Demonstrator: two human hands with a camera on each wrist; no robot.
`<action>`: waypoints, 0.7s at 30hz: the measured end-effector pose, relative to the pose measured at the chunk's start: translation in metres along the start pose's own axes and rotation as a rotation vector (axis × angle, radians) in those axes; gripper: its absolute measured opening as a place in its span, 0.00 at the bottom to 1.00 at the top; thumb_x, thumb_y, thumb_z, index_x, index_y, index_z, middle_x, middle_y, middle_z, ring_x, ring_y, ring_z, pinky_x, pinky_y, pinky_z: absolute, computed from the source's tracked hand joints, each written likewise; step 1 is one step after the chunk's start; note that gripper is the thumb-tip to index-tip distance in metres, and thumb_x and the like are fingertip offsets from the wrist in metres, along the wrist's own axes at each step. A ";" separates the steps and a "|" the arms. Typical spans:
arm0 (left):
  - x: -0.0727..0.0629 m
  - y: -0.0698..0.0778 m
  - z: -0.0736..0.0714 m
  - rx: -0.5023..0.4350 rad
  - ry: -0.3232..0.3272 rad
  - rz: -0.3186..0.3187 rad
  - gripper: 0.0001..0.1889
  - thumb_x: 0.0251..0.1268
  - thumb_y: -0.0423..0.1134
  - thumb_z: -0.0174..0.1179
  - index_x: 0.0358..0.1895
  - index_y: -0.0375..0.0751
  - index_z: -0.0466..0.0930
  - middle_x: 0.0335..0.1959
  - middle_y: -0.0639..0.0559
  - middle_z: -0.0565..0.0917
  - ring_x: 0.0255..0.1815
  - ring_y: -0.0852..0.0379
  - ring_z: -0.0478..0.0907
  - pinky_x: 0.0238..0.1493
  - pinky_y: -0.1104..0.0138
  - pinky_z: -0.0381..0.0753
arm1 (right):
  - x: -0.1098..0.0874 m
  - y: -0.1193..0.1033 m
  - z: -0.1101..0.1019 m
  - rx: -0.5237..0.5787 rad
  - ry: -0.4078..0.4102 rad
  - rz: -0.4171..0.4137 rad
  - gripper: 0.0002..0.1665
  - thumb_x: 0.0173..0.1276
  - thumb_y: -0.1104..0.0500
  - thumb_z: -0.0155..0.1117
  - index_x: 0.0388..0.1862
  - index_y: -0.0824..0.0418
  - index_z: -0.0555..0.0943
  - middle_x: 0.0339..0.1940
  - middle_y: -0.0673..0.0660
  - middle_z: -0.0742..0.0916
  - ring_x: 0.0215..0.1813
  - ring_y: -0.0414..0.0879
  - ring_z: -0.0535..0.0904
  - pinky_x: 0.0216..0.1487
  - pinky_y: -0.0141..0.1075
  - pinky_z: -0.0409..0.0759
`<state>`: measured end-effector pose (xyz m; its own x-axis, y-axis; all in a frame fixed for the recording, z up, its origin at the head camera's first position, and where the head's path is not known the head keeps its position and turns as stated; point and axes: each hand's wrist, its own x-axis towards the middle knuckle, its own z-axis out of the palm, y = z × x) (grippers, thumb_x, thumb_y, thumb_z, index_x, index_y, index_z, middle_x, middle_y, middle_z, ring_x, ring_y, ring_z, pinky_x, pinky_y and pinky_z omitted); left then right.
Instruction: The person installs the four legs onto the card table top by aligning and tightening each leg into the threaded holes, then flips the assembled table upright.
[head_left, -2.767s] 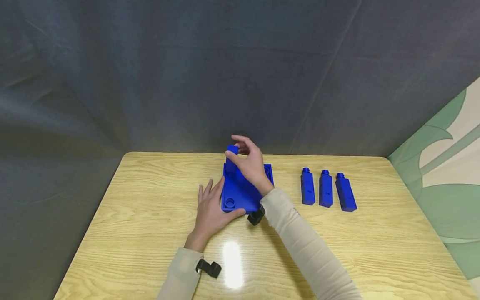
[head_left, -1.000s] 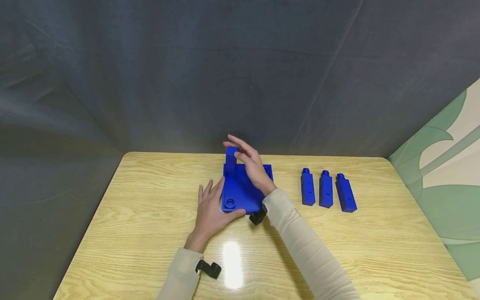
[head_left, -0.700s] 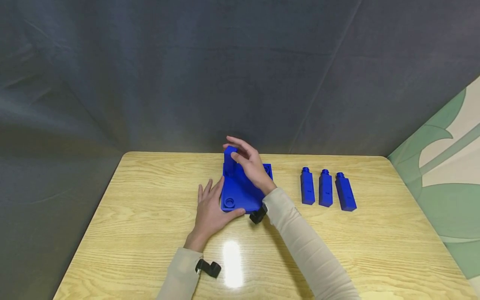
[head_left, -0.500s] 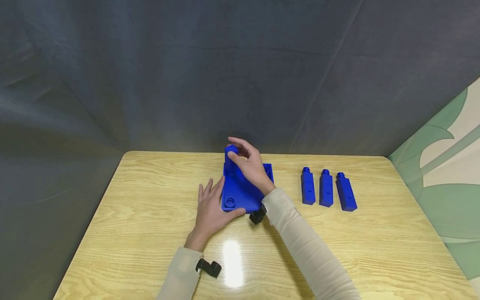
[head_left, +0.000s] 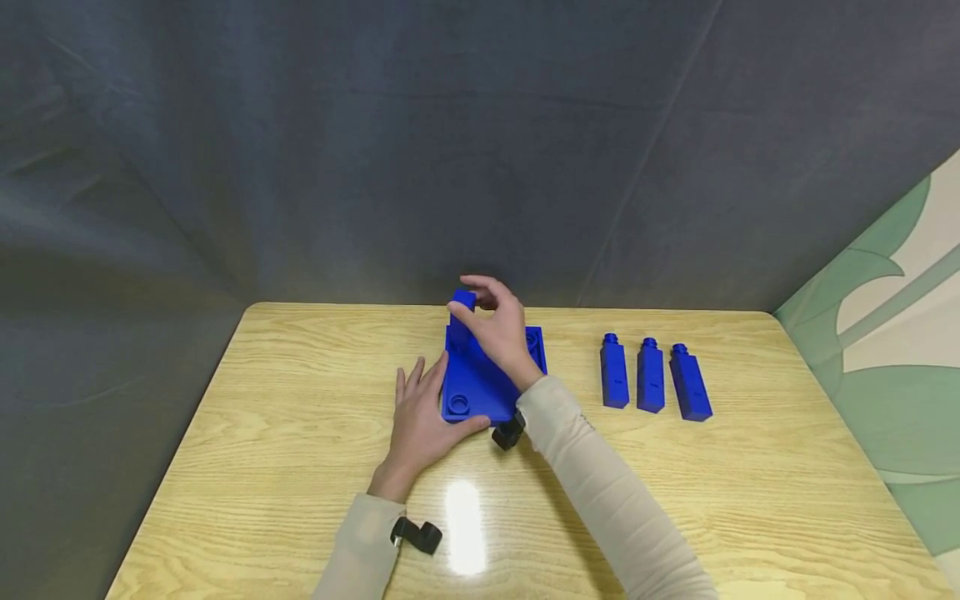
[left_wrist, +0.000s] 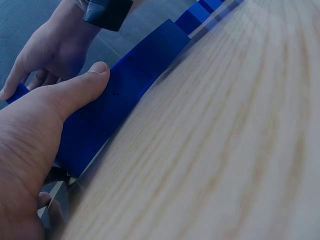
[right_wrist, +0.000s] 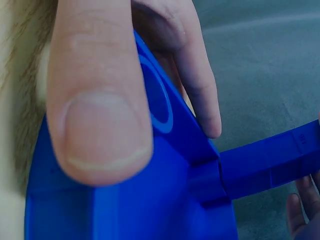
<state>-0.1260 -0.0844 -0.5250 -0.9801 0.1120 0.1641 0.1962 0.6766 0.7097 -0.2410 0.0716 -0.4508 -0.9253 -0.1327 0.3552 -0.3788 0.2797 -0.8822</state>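
A square blue tabletop (head_left: 483, 385) with a raised rim and round corner sockets lies upside down on the table. My left hand (head_left: 422, 423) braces its near left corner, thumb along the front edge and index finger along the left side, the other fingers spread. A square blue leg (head_left: 463, 297) stands upright at the far left corner. My right hand (head_left: 501, 327) pinches the leg near its top between thumb and fingers. In the right wrist view the leg (right_wrist: 270, 162) meets the corner socket with a thin dark seam; the left thumb (right_wrist: 102, 125) fills the foreground.
Three loose blue legs with threaded ends, a left one (head_left: 615, 375), a middle one (head_left: 651, 379) and a right one (head_left: 691, 386), lie side by side right of the tabletop. A dark curtain (head_left: 480, 150) hangs behind the wooden table (head_left: 300, 375).
The right hand loosened with its fingers stretched past the leg, then pinched it again and swung its thumb left, turning the leg. The left hand and tabletop stayed put.
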 end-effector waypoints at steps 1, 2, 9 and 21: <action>0.000 0.000 0.000 0.000 -0.001 -0.001 0.67 0.55 0.70 0.79 0.92 0.42 0.54 0.89 0.46 0.65 0.93 0.35 0.48 0.91 0.41 0.27 | 0.000 0.000 0.000 -0.002 -0.005 0.005 0.30 0.76 0.56 0.79 0.73 0.62 0.84 0.55 0.62 0.89 0.57 0.57 0.85 0.69 0.53 0.84; 0.000 0.000 0.000 -0.001 -0.001 -0.001 0.67 0.55 0.70 0.79 0.92 0.42 0.54 0.89 0.46 0.65 0.93 0.35 0.48 0.91 0.41 0.27 | 0.000 -0.001 0.000 -0.001 -0.015 0.006 0.31 0.77 0.56 0.79 0.75 0.61 0.83 0.56 0.62 0.89 0.58 0.57 0.84 0.70 0.53 0.83; 0.000 0.001 0.000 -0.002 0.006 -0.001 0.67 0.54 0.70 0.79 0.91 0.42 0.55 0.89 0.46 0.65 0.92 0.35 0.48 0.91 0.40 0.27 | -0.001 0.002 -0.006 0.178 -0.191 -0.083 0.33 0.89 0.64 0.55 0.89 0.60 0.66 0.81 0.67 0.75 0.82 0.62 0.71 0.78 0.60 0.74; 0.001 0.000 0.001 0.000 0.009 0.000 0.67 0.54 0.70 0.79 0.91 0.42 0.55 0.88 0.45 0.66 0.92 0.34 0.49 0.91 0.40 0.28 | 0.002 -0.001 -0.007 0.281 -0.264 -0.090 0.30 0.87 0.71 0.51 0.84 0.70 0.69 0.72 0.70 0.84 0.75 0.64 0.78 0.64 0.37 0.77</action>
<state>-0.1269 -0.0842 -0.5257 -0.9798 0.1054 0.1697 0.1957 0.6764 0.7101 -0.2432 0.0777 -0.4474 -0.8383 -0.3949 0.3759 -0.4050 -0.0106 -0.9143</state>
